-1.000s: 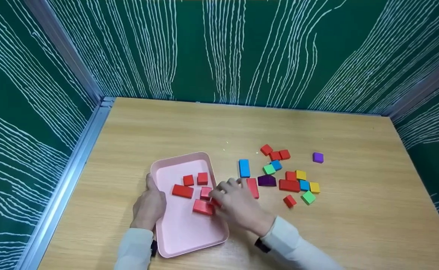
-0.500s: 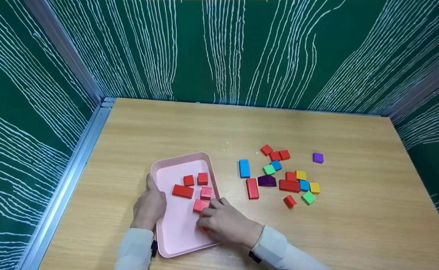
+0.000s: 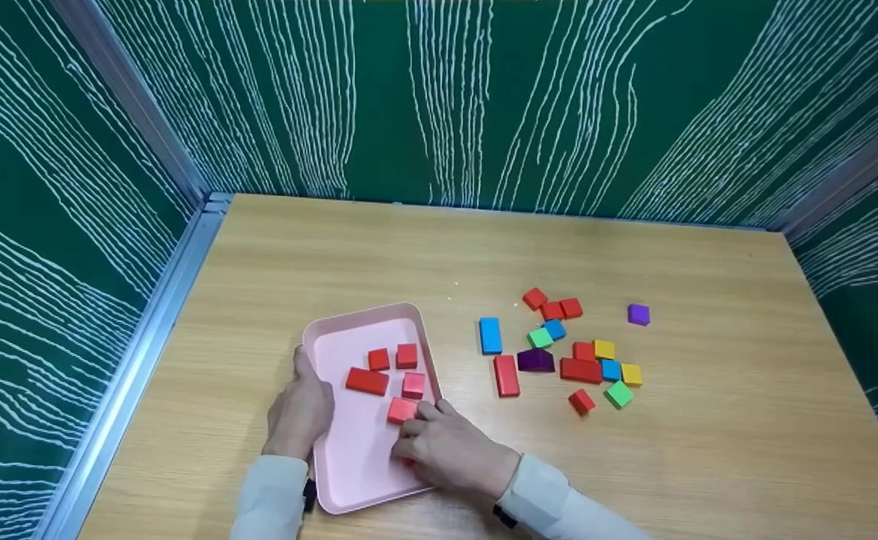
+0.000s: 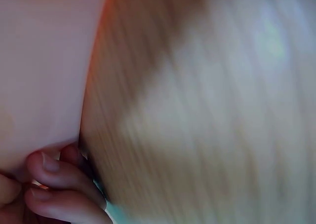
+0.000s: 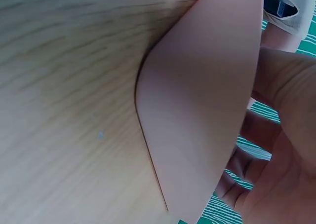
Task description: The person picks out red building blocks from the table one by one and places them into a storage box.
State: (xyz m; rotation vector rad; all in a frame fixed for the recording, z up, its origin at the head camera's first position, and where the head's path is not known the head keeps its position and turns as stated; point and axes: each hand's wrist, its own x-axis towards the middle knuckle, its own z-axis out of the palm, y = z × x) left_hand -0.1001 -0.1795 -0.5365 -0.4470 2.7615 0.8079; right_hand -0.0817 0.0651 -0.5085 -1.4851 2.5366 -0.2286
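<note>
Wooden worktop point(image 3: 709, 465): left hand point(image 3: 302, 411) grips pink tray point(image 3: 356, 469) by its left edge; right hand point(image 3: 460, 452) covers a mostly hidden red block point(image 3: 408, 463) near tray's near-right corner, hold unclear. Five more red blocks point(image 3: 367, 381) inside, seven loose reds point(image 3: 580, 370) outside: judged half done.

The table point(image 3: 349, 255) is light brown wood. A pink tray point(image 3: 356, 472) sits on it. To the right of the tray lie a long blue block point(image 3: 490, 336) and a long red block point(image 3: 506, 376), with a dark purple block point(image 3: 536, 361) next to the red one. Further right is a bunch of red, yellow, blue and green blocks point(image 3: 581, 370). A small purple block point(image 3: 638, 314) sits by itself.
</note>
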